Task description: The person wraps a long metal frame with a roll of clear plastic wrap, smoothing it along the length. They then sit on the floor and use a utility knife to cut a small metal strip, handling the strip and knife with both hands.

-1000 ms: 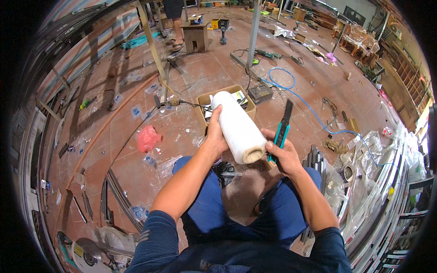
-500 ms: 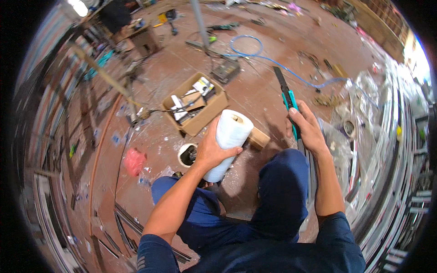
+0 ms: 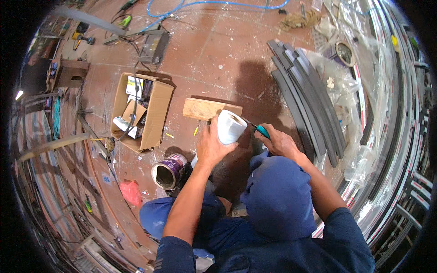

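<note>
My left hand (image 3: 213, 148) is closed around a roll of white plastic film (image 3: 231, 129), its top end tilted up toward me. Part of the roll's lower length is hidden behind my left wrist and forearm. In my right hand (image 3: 280, 143) is a utility knife (image 3: 262, 131) with a teal-and-black handle and a long dark blade. The blade points left at the roll's upper rim; whether it touches cannot be made out. Just beyond the roll, a short wooden board (image 3: 205, 109) lies on the floor.
An open cardboard box (image 3: 157, 113) with small packages stands at the left, near a purple-and-white bucket (image 3: 167, 174) and a pink plastic bag (image 3: 131, 193). Dark grey strips (image 3: 302, 98) lie at the right beside clear plastic sheeting (image 3: 364, 123). A blue hose (image 3: 205, 3) crosses the far floor.
My right hand has brought the knife down and left to the roll's top end, its blade swinging from upright to pointing left. The view has turned, showing the grey strips.
</note>
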`<state>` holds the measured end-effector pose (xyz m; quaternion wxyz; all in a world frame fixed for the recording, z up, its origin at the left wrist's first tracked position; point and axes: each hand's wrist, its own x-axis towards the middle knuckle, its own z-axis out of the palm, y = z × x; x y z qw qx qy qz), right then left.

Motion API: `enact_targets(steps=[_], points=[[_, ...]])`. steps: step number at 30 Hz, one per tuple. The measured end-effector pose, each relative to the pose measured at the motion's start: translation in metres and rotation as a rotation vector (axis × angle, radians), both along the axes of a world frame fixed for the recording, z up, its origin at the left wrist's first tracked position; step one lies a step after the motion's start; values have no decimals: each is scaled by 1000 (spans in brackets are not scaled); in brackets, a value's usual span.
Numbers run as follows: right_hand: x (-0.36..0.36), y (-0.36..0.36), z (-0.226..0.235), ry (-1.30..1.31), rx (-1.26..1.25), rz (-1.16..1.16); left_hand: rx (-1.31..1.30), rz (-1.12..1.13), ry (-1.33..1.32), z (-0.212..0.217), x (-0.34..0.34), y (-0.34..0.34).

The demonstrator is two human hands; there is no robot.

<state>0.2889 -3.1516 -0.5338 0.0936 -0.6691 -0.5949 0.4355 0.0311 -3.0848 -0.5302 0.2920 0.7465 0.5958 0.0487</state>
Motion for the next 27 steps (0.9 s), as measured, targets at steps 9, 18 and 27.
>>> enact_targets(steps=[9,18,27], points=[[-20,8,-42,-70,103,95,78,-21,-40,-51,-17,22],[-23,6,-45,-101,212,105,62,108,-127,-52,2,20],[-23,15,-38,-121,97,151,146,247,43,-47,27,8]])
